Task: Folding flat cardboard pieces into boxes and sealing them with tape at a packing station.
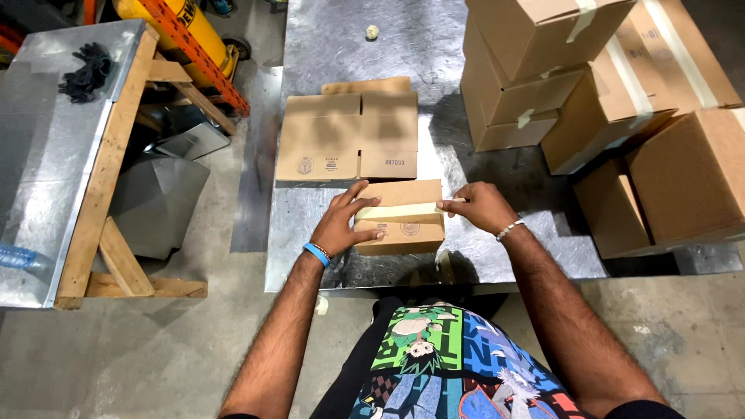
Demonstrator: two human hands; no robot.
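Note:
A small brown cardboard box (403, 230) stands near the front edge of a metal-topped table (310, 225). A strip of beige tape (403, 211) runs across the box's top seam. My left hand (345, 221) rests on the box's left side, with the thumb and fingers pressing the tape's left end. My right hand (481, 206) pinches the tape's right end at the box's right edge. Both wrists wear bands.
A flattened carton (349, 138) lies just beyond the box. Several taped cartons (605, 85) are stacked at the right. A small pale ball (372, 32) sits far back. A second metal table (54, 147) on a wooden frame stands left, with black gloves (87, 71) on it.

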